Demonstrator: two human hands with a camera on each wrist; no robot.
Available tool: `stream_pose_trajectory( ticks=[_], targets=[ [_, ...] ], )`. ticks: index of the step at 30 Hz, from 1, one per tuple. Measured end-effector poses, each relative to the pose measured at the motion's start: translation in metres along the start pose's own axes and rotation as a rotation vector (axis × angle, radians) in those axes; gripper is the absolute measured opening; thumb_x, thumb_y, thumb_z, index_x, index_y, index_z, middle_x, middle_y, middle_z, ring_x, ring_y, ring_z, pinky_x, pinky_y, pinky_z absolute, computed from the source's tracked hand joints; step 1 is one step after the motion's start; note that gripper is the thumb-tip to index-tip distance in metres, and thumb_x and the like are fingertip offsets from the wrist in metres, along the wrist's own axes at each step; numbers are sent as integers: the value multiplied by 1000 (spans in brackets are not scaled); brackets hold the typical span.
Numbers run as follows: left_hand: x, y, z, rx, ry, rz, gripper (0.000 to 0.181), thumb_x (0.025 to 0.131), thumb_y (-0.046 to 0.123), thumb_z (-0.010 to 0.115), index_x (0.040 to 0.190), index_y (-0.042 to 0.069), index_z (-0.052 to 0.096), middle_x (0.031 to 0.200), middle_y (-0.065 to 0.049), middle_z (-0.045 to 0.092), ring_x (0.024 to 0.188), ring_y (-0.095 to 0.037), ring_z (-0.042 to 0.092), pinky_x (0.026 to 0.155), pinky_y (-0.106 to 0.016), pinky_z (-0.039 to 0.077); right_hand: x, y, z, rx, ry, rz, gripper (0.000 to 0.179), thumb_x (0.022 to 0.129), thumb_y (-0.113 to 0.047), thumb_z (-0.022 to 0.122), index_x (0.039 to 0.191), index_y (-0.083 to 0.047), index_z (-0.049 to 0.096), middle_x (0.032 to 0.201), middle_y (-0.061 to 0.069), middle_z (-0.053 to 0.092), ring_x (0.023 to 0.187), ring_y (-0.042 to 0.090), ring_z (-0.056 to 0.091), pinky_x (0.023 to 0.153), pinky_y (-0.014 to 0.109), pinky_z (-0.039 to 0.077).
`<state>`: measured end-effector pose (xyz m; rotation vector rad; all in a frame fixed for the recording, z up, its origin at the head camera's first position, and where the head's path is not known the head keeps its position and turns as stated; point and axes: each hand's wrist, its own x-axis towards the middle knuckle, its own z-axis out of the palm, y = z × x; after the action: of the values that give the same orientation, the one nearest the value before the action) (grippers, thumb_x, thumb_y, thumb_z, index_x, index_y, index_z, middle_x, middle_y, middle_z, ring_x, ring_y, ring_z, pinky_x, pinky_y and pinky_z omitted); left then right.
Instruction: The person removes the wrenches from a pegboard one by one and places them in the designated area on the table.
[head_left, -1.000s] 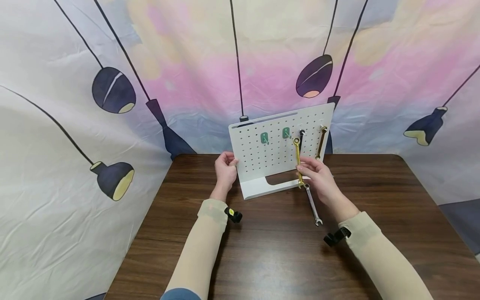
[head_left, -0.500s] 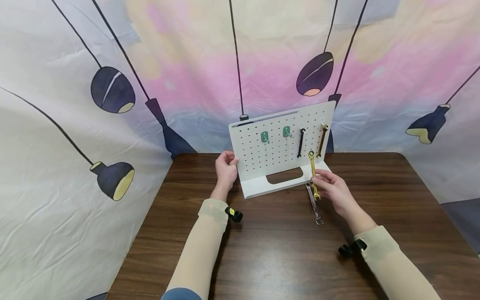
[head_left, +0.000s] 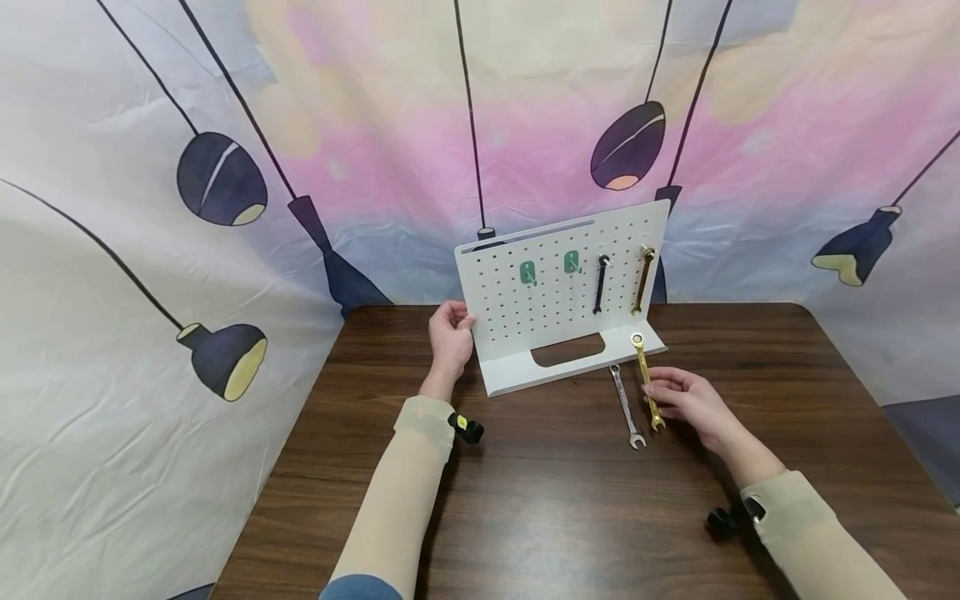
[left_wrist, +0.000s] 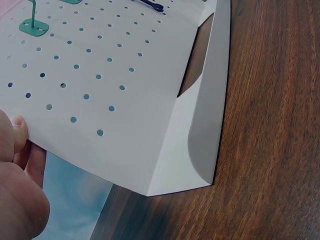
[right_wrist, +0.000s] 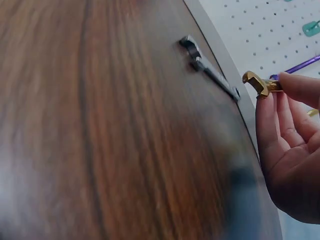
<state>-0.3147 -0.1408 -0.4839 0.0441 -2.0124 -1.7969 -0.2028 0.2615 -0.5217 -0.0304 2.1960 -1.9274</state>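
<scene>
**Pinching gold wrench point(head_left: 642, 362) by foot of white pegboard point(head_left: 506, 321)**

Holds wrench w/ R hand point(head_left: 693, 408), thumb and fingertips nearly together, only the metal btwn them. Takes it toward the forked end, w/ ring end pointing at board, prob. so as not to cover the ring. Can't tell if touching board's foot (overlaps it in head view). Lies just R of silver wrench point(head_left: 626, 408), which rests on table point(head_left: 525, 508).

Grips board's L edge w/ L hand point(head_left: 450, 337), thumb in front, fingers behind, closed to panel thickness, prob. to steady it.

Shows no box or tray. Has board as nearest thing to a holder: carries black wrench point(head_left: 601, 287) (looks purple from R wrist cam) and bronze wrench point(head_left: 642, 283), both hung by upper end, presumably to dangle freely. Also bears two green hooks point(head_left: 527, 272) farther L.
</scene>
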Motion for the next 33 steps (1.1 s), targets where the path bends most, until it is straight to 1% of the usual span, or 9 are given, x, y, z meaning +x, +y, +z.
stream_pose_trajectory(
  ticks=[6, 13, 18, 24, 27, 33],
  targets=[
    [0, -2, -1, -7, 10, -8, 14, 94, -14, 70, 96, 0, 66, 88, -3, 62, 83, -16, 57, 74, -24, 48, -3, 5, -3, -28, -35, 21, 55, 104, -14, 71, 145, 14, 49, 109, 4, 74, 93, 7, 69, 79, 30, 60],
    [1, -2, 0, -22, 5, -9, 15, 94, -15, 70, 95, -1, 65, 87, -2, 61, 82, -15, 58, 74, -23, 48, -6, 5, -3, -50, -75, 13, 52, 104, -9, 70, 142, 18, 48, 107, 6, 74, 92, 7, 71, 75, 29, 61],
    [2, -2, 1, -26, 2, 2, 14, 94, -16, 69, 95, -2, 65, 87, -2, 62, 82, -15, 58, 74, -23, 48, -7, 5, -3, -96, -56, 12, 51, 103, -9, 72, 140, 17, 51, 106, 8, 74, 89, 7, 71, 74, 29, 62],
    [1, -1, 1, -23, 7, 3, 14, 94, -15, 70, 96, -1, 65, 87, -2, 60, 82, -15, 56, 74, -23, 48, -8, 5, -1, -139, -34, 1, 49, 102, -10, 73, 138, 16, 53, 105, 9, 73, 85, 8, 69, 73, 30, 62],
    [1, 0, 1, -21, 7, 4, 15, 94, -15, 70, 95, -1, 65, 87, -3, 61, 82, -16, 56, 74, -23, 48, -8, 5, 0, -141, -27, 12, 49, 101, -9, 74, 138, 16, 54, 104, 9, 73, 85, 8, 69, 73, 30, 62],
    [1, 1, 0, -22, -1, 2, 15, 94, -15, 70, 95, -1, 65, 88, -3, 61, 82, -15, 56, 74, -23, 48, -10, 6, 1, -145, -33, 7, 50, 102, -9, 74, 139, 17, 53, 106, 10, 73, 85, 8, 69, 72, 30, 62]
  ],
)
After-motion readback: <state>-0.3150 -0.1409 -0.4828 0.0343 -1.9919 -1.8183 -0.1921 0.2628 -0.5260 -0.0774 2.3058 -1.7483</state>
